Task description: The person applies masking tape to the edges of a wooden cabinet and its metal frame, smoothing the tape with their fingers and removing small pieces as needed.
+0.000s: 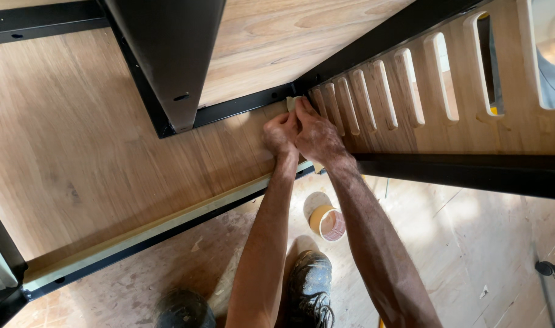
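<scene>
Masking tape [293, 102] ran up the panel's corner, mostly hidden; left hand [280, 133] and right hand [316, 136] pinched it with fingers together.

Wood panel [95, 152] smooth, matt; metal frame [241, 104] black, satin; slatted wood board [411, 97] pale; floor [472, 243] dusty.

Both arms stretched forward — left hand [280, 133], right hand [317, 136] touching, fingers curled.
</scene>
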